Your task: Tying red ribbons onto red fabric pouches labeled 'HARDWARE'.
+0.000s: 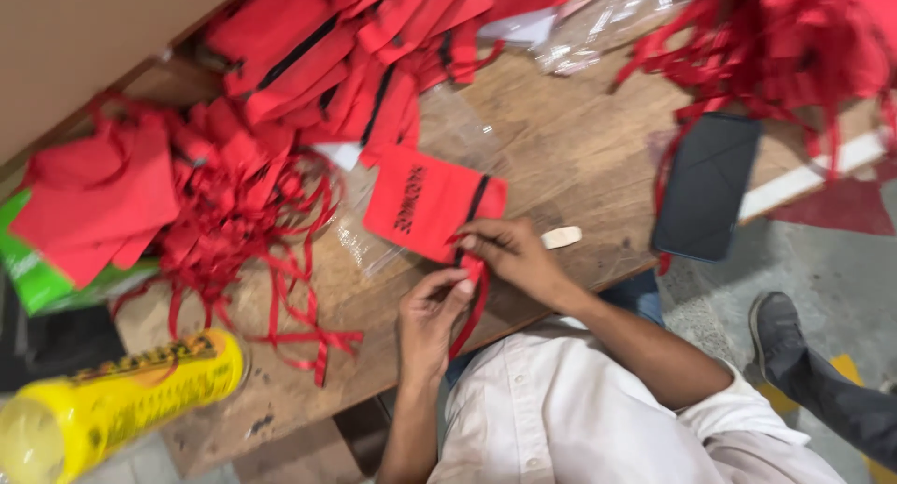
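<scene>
Both hands working a red ribbon at a red pouch.
Left hand [432,320] and right hand [509,252] are pinching the red ribbon [472,306] at the red pouch [425,202], fingertips hiding the join; near left, a yellow canister [112,400] is lying blurred.

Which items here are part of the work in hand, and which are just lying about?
In hand:
left hand and right hand, pinching a red ribbon
red pouch
ribbon pile
stacked red pouches

Lying about:
dark phone
yellow canister
green packet

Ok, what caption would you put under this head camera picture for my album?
Two hands, left hand and right hand, pinch a red ribbon on a red pouch over a wooden table piled with pouches.
</scene>
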